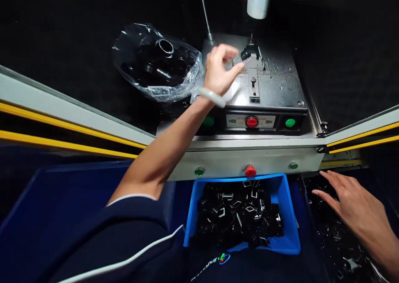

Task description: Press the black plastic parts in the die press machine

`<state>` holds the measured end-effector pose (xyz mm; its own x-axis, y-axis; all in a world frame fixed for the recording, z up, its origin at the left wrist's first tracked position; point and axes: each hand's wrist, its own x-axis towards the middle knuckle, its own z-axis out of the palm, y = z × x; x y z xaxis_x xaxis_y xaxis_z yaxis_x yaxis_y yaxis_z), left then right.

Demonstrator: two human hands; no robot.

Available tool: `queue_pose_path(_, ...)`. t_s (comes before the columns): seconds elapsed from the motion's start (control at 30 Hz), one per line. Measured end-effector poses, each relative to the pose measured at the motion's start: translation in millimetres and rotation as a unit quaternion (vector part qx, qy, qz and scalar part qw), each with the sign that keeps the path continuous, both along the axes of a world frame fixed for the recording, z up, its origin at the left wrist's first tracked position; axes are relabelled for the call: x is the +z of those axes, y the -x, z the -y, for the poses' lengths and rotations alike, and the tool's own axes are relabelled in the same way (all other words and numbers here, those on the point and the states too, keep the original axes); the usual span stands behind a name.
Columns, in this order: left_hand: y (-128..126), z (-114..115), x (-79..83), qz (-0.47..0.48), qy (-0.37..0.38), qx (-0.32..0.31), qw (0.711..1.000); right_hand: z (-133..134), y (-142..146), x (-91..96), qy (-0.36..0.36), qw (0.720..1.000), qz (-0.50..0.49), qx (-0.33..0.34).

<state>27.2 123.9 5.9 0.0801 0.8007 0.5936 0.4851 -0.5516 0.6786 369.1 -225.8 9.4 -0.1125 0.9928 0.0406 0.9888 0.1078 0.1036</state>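
1. Navy sleeve [124, 229] runs into the left arm [162, 154], reaching forward, wrist bent.
2. Left hand [221, 69]: fingers curled, pinching a grey part [237, 60] just beside a black clamp [251, 52]; a bag [187, 79] of black parts [156, 62] lies left of them.
3. Blue bin [195, 216] of more black parts sits below those fingers.
4. Right hand [352, 200]: fingers spread, empty, just above dark parts [336, 233].

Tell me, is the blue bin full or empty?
The blue bin is nearly full: black parts with shiny metal bits heap across it, and only its upper walls show.
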Motion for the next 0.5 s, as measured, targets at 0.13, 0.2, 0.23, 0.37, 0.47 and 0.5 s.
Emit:
queue_pose_path(0.13,44.8,146.7,-27.1,0.007,0.043,0.009,0.999,-19.8,9.6,-46.8,0.054,0.987,-0.148,-0.005)
queue_pose_path(0.2,71.1,205.6,-45.6,-0.026,0.070,0.020,0.997,-35.7,14.9,-66.8,0.042,0.972,-0.230,-0.019)
queue_pose_path(0.23,84.7,225.7,-55.5,-0.052,0.078,0.018,0.995,-42.3,16.0,-74.4,0.030,0.964,-0.264,-0.029)
queue_pose_path(0.37,132.7,248.4,-90.1,-0.218,0.140,-0.021,0.966,-55.7,11.2,-85.9,0.013,0.935,-0.349,-0.059)
queue_pose_path(0.47,149.8,239.1,-99.7,-0.320,0.181,-0.031,0.930,-59.3,7.6,-85.8,0.021,0.924,-0.374,-0.077)
queue_pose_path(0.5,150.9,236.8,-99.9,-0.340,0.190,-0.024,0.921,-60.7,7.5,-86.5,0.019,0.923,-0.374,-0.085)
